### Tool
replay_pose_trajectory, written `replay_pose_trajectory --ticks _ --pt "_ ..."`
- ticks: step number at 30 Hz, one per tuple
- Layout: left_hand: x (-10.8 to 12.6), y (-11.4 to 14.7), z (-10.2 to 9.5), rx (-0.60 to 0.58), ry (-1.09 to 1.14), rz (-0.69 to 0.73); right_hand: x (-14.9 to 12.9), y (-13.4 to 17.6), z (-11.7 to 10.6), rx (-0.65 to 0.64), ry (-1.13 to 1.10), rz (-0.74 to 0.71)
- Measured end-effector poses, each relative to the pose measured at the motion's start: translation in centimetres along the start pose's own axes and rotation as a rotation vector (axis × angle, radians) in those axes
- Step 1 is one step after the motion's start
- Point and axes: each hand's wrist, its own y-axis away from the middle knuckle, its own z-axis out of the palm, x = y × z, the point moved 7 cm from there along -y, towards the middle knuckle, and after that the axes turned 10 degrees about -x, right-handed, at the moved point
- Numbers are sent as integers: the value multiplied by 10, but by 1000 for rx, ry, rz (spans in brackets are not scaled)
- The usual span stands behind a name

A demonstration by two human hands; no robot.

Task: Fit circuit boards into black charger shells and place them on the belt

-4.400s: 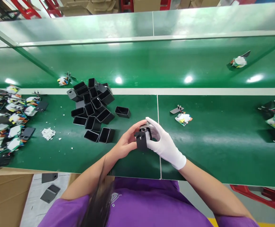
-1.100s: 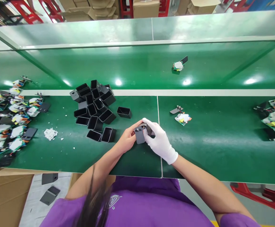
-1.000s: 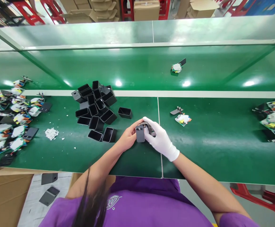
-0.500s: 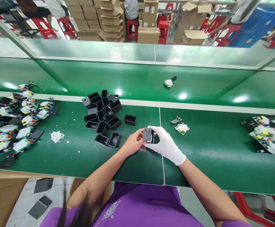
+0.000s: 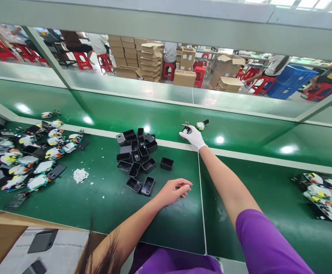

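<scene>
My right hand, in a white glove, reaches out over the pale strip on the bench. Its fingers grip a plug charger: a dark case with something white at its opening and a grey pronged plate above. How these parts fit together is partly hidden by the glove. Just right of the glove lies a circuit board with white and green parts and a dark plate. My bare left hand rests over the green bench, fingers loosely bent and apart, nothing visible in it. Beyond it stands a black open case.
Several black cases are clustered left of centre. White scraps lie farther left, beside a heap of circuit boards. More boards lie at right. A cardboard box sits below the bench's left edge. A metal frame crosses above.
My hands have parted; the right moved forward with a charger, the left stayed near and let go. The board and pronged plate right of my hands are gone from there. The view tilted up.
</scene>
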Motion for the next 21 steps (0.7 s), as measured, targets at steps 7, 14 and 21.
replay_pose_trajectory --ticks 7,14,21 --pt "0 -1 0 4 -44 -11 6 -17 17 -309 95 29" --pt "4 0 4 -10 -109 -21 48 55 -55 -468 342 160" --pt "7 2 5 17 -205 -15 76 152 -68 -412 551 272"
